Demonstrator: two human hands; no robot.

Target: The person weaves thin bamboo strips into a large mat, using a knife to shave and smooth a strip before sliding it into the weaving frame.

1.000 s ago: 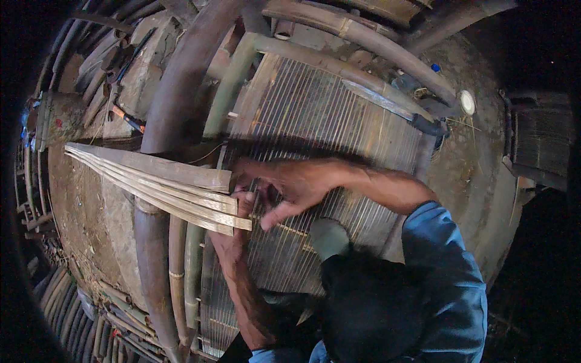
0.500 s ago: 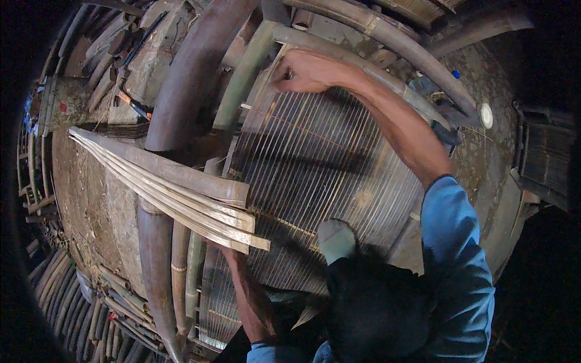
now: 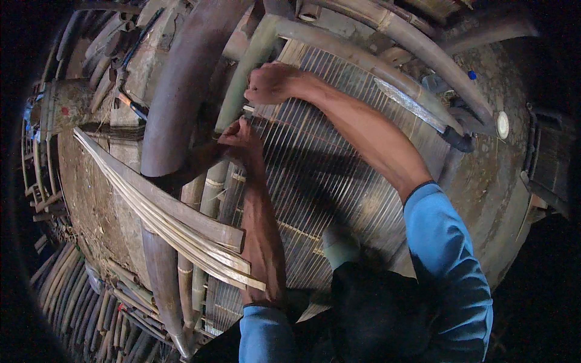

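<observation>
Dim light falls on a bare, earthen-looking floor, where many bamboo sticks are piled at the lower left. One slatted panel of thin bamboo strips is spread beneath the person's arms, to the right of a green bamboo pole. Near the upper end of this pole, the right hand has its fingers curled into a fist; whether something thin is inside, I cannot tell. Just below it, the left hand has bent fingers at the panel's left edge, and I cannot tell if they grasp anything. Several split bamboo slats lie in a fan across a thick dark bamboo pole, with their wide ends in front of the left forearm. A knife with a shiny blade rests at the panel's upper right side.
</observation>
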